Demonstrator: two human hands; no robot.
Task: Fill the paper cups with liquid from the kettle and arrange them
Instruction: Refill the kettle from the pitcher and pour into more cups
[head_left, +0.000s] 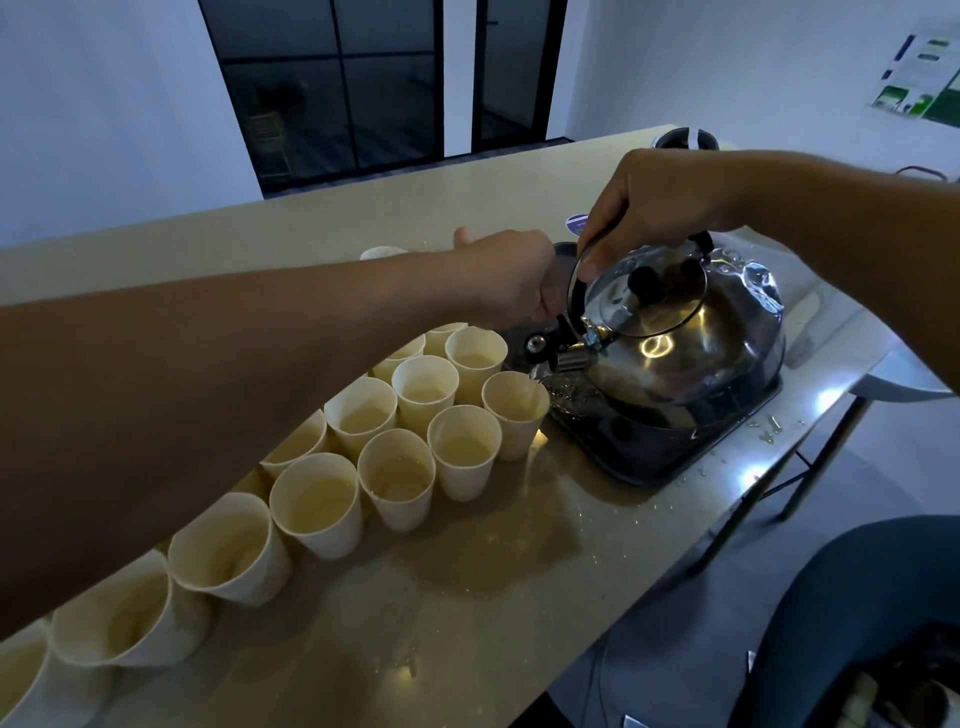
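Head view shows the right hand (649, 208) wrapped round the kettle handle (575, 280), fingers curled under it, tipping the kettle (691, 338) so its spout (569, 358) points down and left of that hand. A thin stream seems to fall from the spout toward the cup (515, 410) just below it, the one closest to the kettle in the near row. The kettle body hangs over a dark tray (649, 452) under the right hand, wet with spilled drops.

The left hand (509, 280) reaches across the cups, just left of the right hand. Its fingers are curled close by the spout cap (537, 343); it may be holding the cap open, but the contact is hidden, so I cannot tell what it grips, if anything.

Beneath the left forearm, cups (395, 467) stand in tight rows on the counter (467, 597), rims touching or nearly so, running back toward the person's left. Most of those in view show pale liquid inside, though levels in the nearest, tilted-looking ones are hard to read. One more cup (382, 253) sits beyond the left hand, apart from the group.

Judging from this, the filling is well advanced: the bulk of the cups look done and already lined up, the cup under the spout is in hand, and the far stray cup probably remains, along with any final tidying of the rows.
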